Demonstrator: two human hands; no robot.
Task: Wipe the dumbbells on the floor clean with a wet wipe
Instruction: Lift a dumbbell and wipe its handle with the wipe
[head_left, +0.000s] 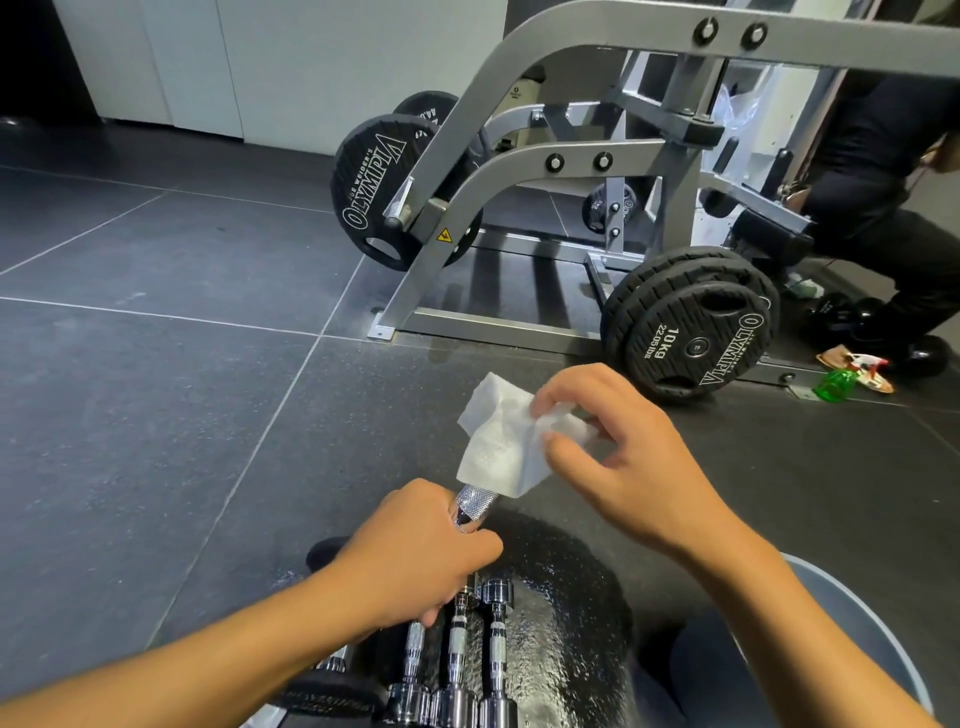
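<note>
My left hand (415, 551) grips a dumbbell by its chrome knurled handle (475, 504), lifted and pointing away from me. My right hand (618, 457) pinches a white wet wipe (504, 436) between thumb and fingers; the wipe hangs over the far end of that handle and hides it. Below my left hand several more chrome-handled dumbbells (457, 660) lie side by side on the floor. The large black head (561, 613) of a dumbbell shines in the lower middle.
A grey weight machine (519, 171) with black Olympia plates (691, 332) stands ahead. A person in dark clothes (883, 182) crouches at the right, near a green spray bottle (836, 384). Dark floor tiles (156, 364) spread to the left. A grey rounded object (857, 623) sits at lower right.
</note>
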